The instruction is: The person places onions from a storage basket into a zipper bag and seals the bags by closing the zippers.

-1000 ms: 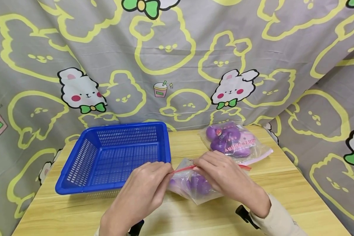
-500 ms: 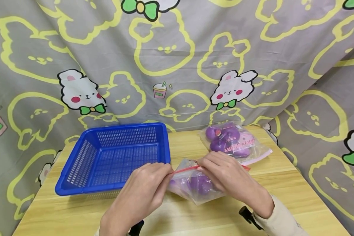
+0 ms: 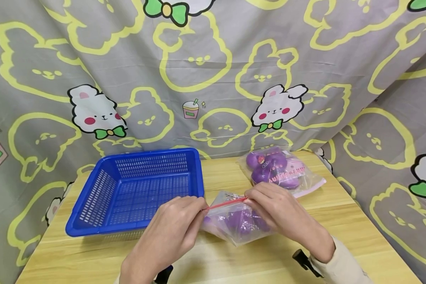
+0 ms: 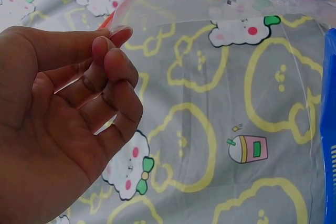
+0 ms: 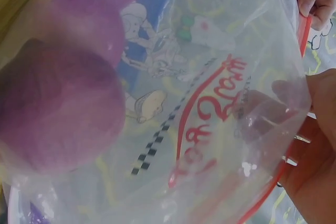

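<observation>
A clear zip bag [image 3: 239, 236] with a red zip strip [image 3: 227, 203] along its top stands on the table, purple rounded things [image 3: 243, 221] inside it. My left hand [image 3: 177, 223] pinches the left end of the strip between thumb and fingertips, as the left wrist view also shows. Farther along, my right hand [image 3: 278, 207] grips the strip and covers its right end. In the right wrist view, the bag [image 5: 210, 192] fills most of the picture, with red lettering, a checkered line and a smooth purple bulge [image 5: 63, 108] behind the plastic.
To the left stands a blue perforated basket [image 3: 127, 228], its near right corner close behind my left hand. Another clear bag [image 3: 314, 185] with purple contents lies behind my right hand. A patterned curtain [image 3: 206, 71] hangs behind the wooden table [image 3: 234, 268].
My right hand has slid a little to the right along the red strip, so more of the strip shows between the hands. My left hand stays at its end.
</observation>
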